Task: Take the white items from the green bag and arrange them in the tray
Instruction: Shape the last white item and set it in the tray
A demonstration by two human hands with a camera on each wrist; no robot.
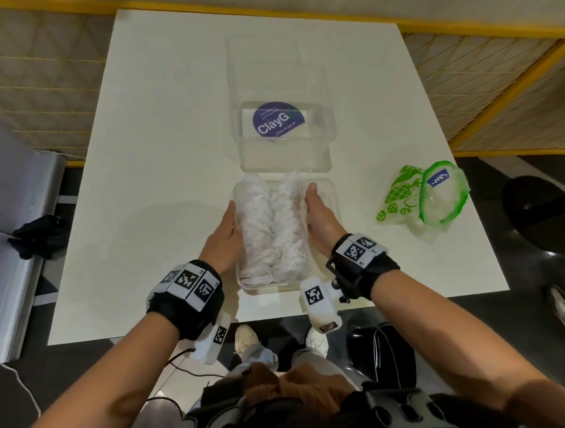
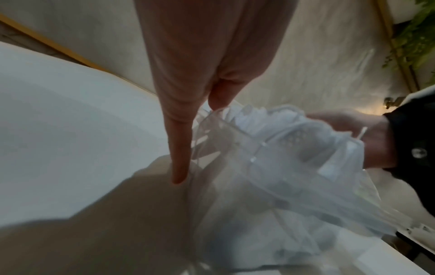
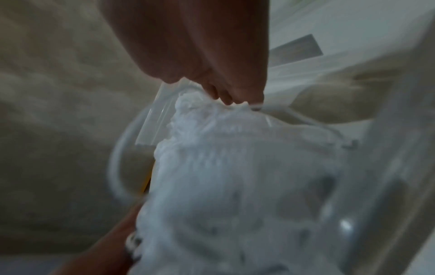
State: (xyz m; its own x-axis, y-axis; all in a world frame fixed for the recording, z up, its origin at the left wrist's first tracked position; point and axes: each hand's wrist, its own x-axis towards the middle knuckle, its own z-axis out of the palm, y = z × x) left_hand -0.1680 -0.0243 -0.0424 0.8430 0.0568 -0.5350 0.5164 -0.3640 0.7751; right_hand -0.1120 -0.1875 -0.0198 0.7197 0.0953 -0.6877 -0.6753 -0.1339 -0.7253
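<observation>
A clear plastic tray point(image 1: 332, 197) stands near the table's front edge with its hinged lid point(image 1: 284, 157) open behind it. Two rows of white items point(image 1: 272, 228) lie packed inside it. My left hand point(image 1: 229, 216) lies with straight fingers against the tray's left wall; in the left wrist view its fingers point(image 2: 180, 148) run down beside the tray point(image 2: 270, 167). My right hand point(image 1: 311, 196) rests inside the tray, pressing the right row from the side. In the right wrist view its fingertips point(image 3: 226, 96) touch the white items point(image 3: 223, 167). The green bag point(image 1: 427, 197) lies crumpled and open at the right.
A round purple sticker point(image 1: 276, 120) shows through the lid. The white table point(image 1: 156, 155) ends just below my wrists. On the floor are a black cloth point(image 1: 38, 237) at the left, a black round base point(image 1: 541, 205) at the right and shoes near the table.
</observation>
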